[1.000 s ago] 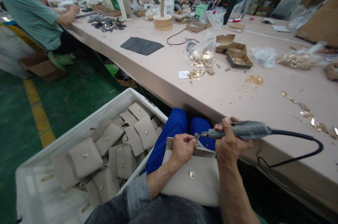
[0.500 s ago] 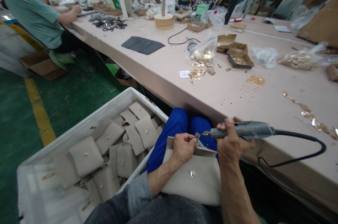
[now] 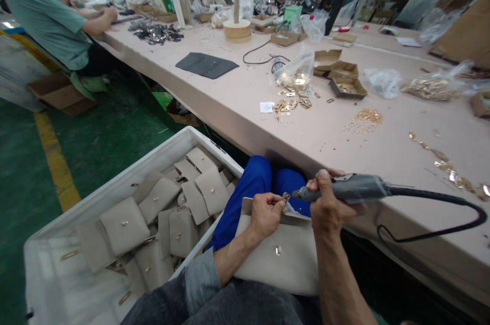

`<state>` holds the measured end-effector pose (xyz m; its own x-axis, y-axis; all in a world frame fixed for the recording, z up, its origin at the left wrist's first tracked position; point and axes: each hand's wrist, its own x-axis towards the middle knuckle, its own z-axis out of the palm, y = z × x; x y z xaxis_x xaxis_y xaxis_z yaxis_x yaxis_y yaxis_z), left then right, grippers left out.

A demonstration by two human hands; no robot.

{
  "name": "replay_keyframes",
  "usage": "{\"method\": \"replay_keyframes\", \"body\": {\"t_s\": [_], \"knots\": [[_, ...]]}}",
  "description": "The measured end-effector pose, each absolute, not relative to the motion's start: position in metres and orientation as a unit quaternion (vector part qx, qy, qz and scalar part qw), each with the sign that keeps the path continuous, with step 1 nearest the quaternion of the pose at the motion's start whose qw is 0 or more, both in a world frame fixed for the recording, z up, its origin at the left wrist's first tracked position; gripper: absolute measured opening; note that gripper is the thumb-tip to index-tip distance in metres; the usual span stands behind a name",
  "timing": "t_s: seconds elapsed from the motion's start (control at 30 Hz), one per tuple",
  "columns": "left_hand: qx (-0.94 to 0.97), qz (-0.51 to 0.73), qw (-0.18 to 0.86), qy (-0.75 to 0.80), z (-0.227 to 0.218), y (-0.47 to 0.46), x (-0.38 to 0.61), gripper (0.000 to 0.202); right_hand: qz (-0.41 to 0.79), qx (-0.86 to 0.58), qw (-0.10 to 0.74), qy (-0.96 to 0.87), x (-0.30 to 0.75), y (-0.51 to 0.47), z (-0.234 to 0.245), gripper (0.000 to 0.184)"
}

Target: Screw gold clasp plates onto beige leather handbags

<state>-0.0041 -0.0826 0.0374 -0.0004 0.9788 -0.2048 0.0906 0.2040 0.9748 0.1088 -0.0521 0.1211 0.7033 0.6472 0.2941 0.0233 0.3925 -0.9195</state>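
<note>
A beige bag point(image 3: 273, 264) with a small gold lock on its front lies across my lap. My left hand point(image 3: 267, 215) is closed at its raised flap, thumb and fingers pinching a small gold frame-shaped clasp plate point(image 3: 286, 197) at the flap's edge. Wrapped in my right hand point(image 3: 328, 202) is a grey electric screwdriver point(image 3: 360, 187), held nearly level with a black cord trailing to the right. Its tip points left, close to the clasp plate; whether they touch I cannot tell.
Left of my legs, a white bin point(image 3: 42, 264) holds several beige bags point(image 3: 124, 228). On the worktable point(image 3: 237, 95) lie gold plates point(image 3: 293, 104), a pile of tiny gold parts point(image 3: 369, 116), an open small box point(image 3: 348, 88) and a black sheet point(image 3: 206, 65). Other people work beyond.
My right hand and the screwdriver have shifted slightly left, and the cord has swung. My left hand stays on the clasp plate. A person's hand across the table has moved.
</note>
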Motion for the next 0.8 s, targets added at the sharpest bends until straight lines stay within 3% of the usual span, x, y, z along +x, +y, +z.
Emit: {"method": "replay_keyframes", "body": {"t_s": [0.43, 0.8], "knots": [[0.414, 0.448, 0.609, 0.507, 0.031, -0.09, -0.005, 0.035, 0.239, -0.518, 0.699, -0.432, 0.098, -0.055, 0.125, 0.027], [0.46, 0.438, 0.577, 0.514, 0.037, -0.092, -0.005, 0.029, 0.214, -0.53, 0.722, -0.39, 0.094, -0.057, 0.133, 0.029]]}}
